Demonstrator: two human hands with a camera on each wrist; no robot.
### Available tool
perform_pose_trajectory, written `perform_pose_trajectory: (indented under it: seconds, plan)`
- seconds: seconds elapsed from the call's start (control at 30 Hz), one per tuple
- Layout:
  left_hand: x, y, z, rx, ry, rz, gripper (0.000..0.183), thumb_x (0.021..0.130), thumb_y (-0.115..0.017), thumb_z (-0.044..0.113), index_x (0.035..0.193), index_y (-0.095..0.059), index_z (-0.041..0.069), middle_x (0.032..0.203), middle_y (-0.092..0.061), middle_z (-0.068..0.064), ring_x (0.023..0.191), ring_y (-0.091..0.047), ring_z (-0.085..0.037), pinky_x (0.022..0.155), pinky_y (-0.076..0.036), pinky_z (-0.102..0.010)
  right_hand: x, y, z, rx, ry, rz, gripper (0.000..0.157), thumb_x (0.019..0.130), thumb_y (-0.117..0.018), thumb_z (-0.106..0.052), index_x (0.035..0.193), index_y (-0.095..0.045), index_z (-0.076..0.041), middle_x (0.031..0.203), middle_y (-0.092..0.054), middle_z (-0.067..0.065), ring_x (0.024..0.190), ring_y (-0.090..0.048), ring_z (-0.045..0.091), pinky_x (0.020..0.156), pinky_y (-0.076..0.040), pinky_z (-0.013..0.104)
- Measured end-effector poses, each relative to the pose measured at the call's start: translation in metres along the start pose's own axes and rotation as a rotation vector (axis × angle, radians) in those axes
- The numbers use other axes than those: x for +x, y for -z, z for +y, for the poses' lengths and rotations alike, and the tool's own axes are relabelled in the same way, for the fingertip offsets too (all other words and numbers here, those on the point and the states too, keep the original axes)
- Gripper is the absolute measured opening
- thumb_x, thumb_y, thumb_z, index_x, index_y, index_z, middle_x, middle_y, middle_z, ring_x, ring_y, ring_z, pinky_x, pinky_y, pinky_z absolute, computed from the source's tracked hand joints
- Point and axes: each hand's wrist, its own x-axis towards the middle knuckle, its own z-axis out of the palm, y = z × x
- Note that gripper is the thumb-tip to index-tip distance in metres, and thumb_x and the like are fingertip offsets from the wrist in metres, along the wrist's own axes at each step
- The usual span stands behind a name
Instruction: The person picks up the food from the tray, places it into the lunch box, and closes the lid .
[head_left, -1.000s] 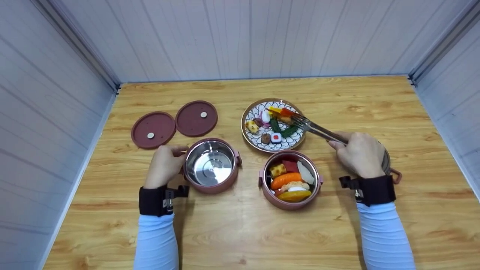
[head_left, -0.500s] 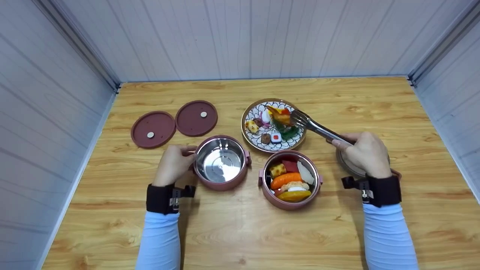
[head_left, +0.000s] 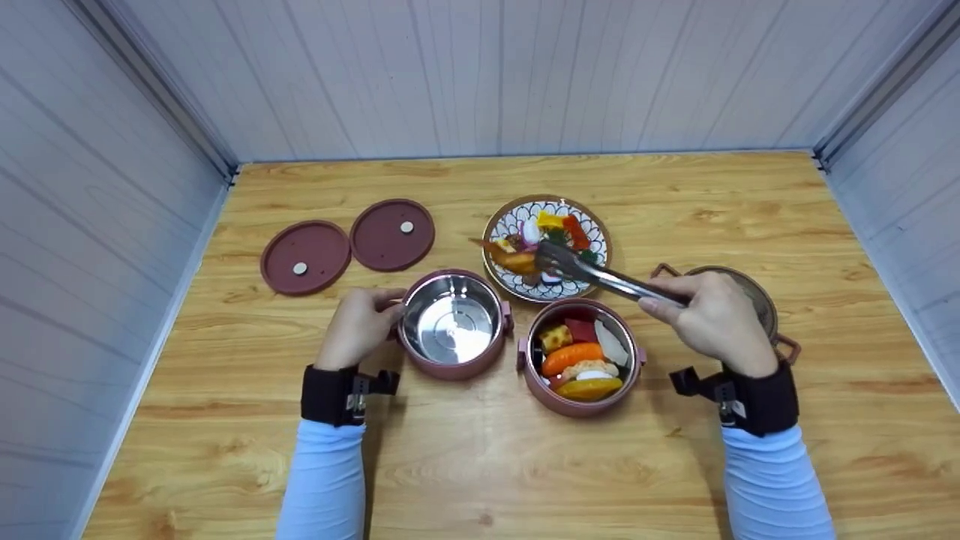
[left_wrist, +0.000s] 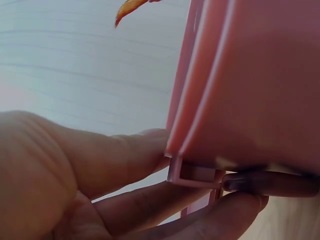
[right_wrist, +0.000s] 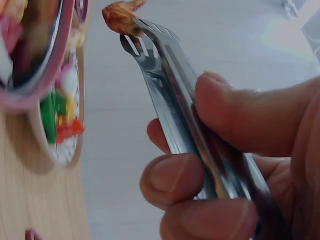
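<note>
A wood-grain worktop (head_left: 480, 465) carries everything. Toward its far edge sits a patterned plate (head_left: 504, 225) with small food pieces (head_left: 576, 232) on it. Nearer the front edge two pink pots stand just beside each other: the filled pot (head_left: 577, 409), crowded with food, and the bare pot (head_left: 454, 369), its steel bottom showing. A dark two-handled pan (head_left: 756, 296) lies toward the right edge; the outer lid (head_left: 306, 257) and inner lid (head_left: 392, 235) lie toward the far left corner. The left hand (head_left: 358, 322) pinches the bare pot by its side clip (left_wrist: 176, 171). The right hand's (head_left: 716, 319) grip is clenched round metal tongs (head_left: 611, 283), whose tips hold an orange-brown morsel (head_left: 514, 261) above the plate's front-left rim.

For a clean carry, I'd squeeze evenly, since the morsel juts from the tips and could swivel, clear the bare pot's rim, then lower before loosening; the left grip need only steady.
</note>
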Motion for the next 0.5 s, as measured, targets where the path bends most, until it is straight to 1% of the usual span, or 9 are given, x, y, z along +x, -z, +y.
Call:
perform_pose_trajectory:
  seconds: [0.07, 0.13, 0.2, 0.27, 0.33, 0.43, 0.47, 0.5]
  plan:
    - [0.0, -0.001, 0.001, 0.011, -0.012, -0.001, 0.029, 0.097, -0.061, 0.003, 0.124, -0.067, -0.003, 0.108, -0.071, -0.019, 0.085, -0.068, -0.023, 0.069, -0.057, -0.031, -0.002, -0.002, -0.007, 0.006, 0.02, -0.042, 0.038, 0.091, -0.071, -0.039, 0.113, -0.076, -0.009, 0.079, -0.067, 0.004, 0.056, -0.047, 0.018, 0.048, -0.035, 0.032]
    - [0.001, -0.002, 0.001, 0.027, -0.03, 0.001, 0.029, 0.097, -0.06, 0.003, 0.124, -0.067, -0.003, 0.109, -0.071, -0.018, 0.087, -0.067, -0.022, 0.072, -0.056, -0.032, -0.005, -0.004, -0.014, 0.011, 0.022, -0.084, 0.037, 0.091, -0.071, -0.039, 0.112, -0.077, -0.009, 0.076, -0.066, 0.001, 0.052, -0.044, 0.016, 0.046, -0.033, 0.031]
    - [0.002, -0.004, 0.002, 0.032, -0.046, -0.007, 0.029, 0.097, -0.06, 0.003, 0.124, -0.067, -0.002, 0.111, -0.071, -0.017, 0.09, -0.066, -0.022, 0.075, -0.055, -0.033, -0.006, -0.005, -0.02, 0.005, 0.025, -0.123, 0.034, 0.091, -0.072, -0.038, 0.111, -0.077, -0.011, 0.075, -0.065, -0.002, 0.053, -0.044, 0.014, 0.047, -0.033, 0.03]
    - [0.003, -0.005, 0.002, 0.026, -0.056, -0.017, 0.029, 0.097, -0.06, 0.004, 0.125, -0.067, -0.002, 0.113, -0.07, -0.016, 0.091, -0.066, -0.021, 0.077, -0.054, -0.034, -0.005, -0.004, -0.028, -0.022, 0.042, -0.166, 0.031, 0.09, -0.073, -0.037, 0.11, -0.078, -0.013, 0.071, -0.061, -0.005, 0.054, -0.044, 0.014, 0.049, -0.033, 0.031]
    - [0.004, -0.006, 0.002, 0.014, -0.057, -0.03, 0.029, 0.098, -0.06, 0.005, 0.125, -0.067, -0.002, 0.113, -0.07, -0.016, 0.09, -0.066, -0.021, 0.077, -0.054, -0.034, 0.0, -0.002, -0.037, -0.083, 0.065, -0.21, 0.027, 0.09, -0.072, -0.037, 0.108, -0.079, -0.018, 0.065, -0.056, -0.007, 0.055, -0.044, 0.013, 0.05, -0.032, 0.031]
    - [0.004, -0.006, 0.002, 0.002, -0.049, -0.039, 0.03, 0.098, -0.059, 0.005, 0.126, -0.066, -0.003, 0.114, -0.07, -0.017, 0.091, -0.066, -0.022, 0.077, -0.054, -0.034, 0.012, -0.002, -0.054, -0.188, 0.088, -0.286, 0.025, 0.091, -0.07, -0.041, 0.107, -0.08, -0.023, 0.06, -0.051, -0.006, 0.055, -0.046, 0.014, 0.049, -0.032, 0.032]
    - [0.004, -0.006, 0.002, 0.0, -0.047, -0.041, 0.03, 0.098, -0.059, 0.004, 0.126, -0.066, -0.003, 0.114, -0.07, -0.017, 0.091, -0.066, -0.022, 0.077, -0.054, -0.034, 0.016, -0.002, -0.06, -0.217, 0.089, -0.313, 0.025, 0.091, -0.07, -0.041, 0.107, -0.079, -0.025, 0.06, -0.051, -0.005, 0.056, -0.047, 0.015, 0.05, -0.032, 0.033]
    - [0.003, -0.006, 0.001, -0.001, -0.046, -0.043, 0.03, 0.098, -0.058, 0.004, 0.126, -0.065, -0.003, 0.115, -0.069, -0.017, 0.092, -0.066, -0.022, 0.077, -0.055, -0.034, 0.021, -0.003, -0.065, -0.247, 0.095, -0.336, 0.025, 0.091, -0.069, -0.042, 0.108, -0.079, -0.027, 0.064, -0.057, -0.005, 0.059, -0.05, 0.016, 0.05, -0.034, 0.033]
